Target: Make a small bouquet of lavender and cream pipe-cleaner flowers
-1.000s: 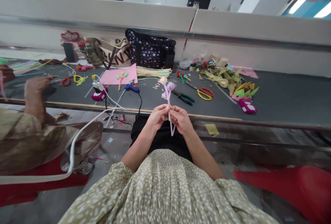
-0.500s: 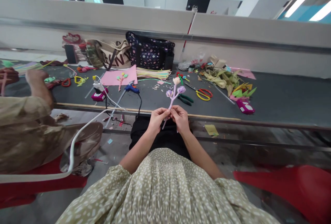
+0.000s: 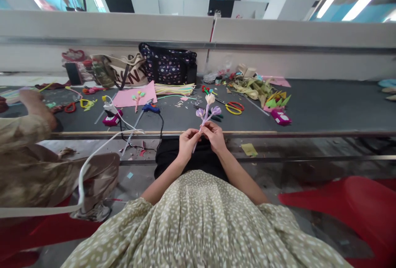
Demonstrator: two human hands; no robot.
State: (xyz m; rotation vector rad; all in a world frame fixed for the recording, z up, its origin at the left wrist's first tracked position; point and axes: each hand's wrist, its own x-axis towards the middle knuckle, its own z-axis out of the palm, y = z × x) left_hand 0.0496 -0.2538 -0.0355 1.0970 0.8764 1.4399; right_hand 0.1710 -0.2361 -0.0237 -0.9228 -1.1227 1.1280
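A flower sprig (image 3: 206, 113), which looks made of fuzzy pipe cleaners, stands nearly upright above my lap. It has one cream bloom on top and two purple blooms below, on a lilac stem. My left hand (image 3: 187, 145) pinches the lower stem between thumb and fingers. Just above and to the right, my right hand (image 3: 215, 138) is closed on the stem near the fork, touching the left fingertips. The tail of the stem shows below my left hand. Behind the blooms on the table lie dark green-handled pliers (image 3: 216, 115), partly hidden.
Scissors (image 3: 235, 107), a blue glue gun (image 3: 151, 107) with its cord, and pink paper (image 3: 120, 99) lie on the dark table (image 3: 334, 107). Behind them are pipe cleaners (image 3: 175, 89) and bags (image 3: 168, 65). A white cable (image 3: 82, 177) crosses at left, near a co-worker's arm (image 3: 38, 107).
The view has turned slightly right, so the table things sit farther left. Both hands still hold the flower sprig, with little change in their grip.
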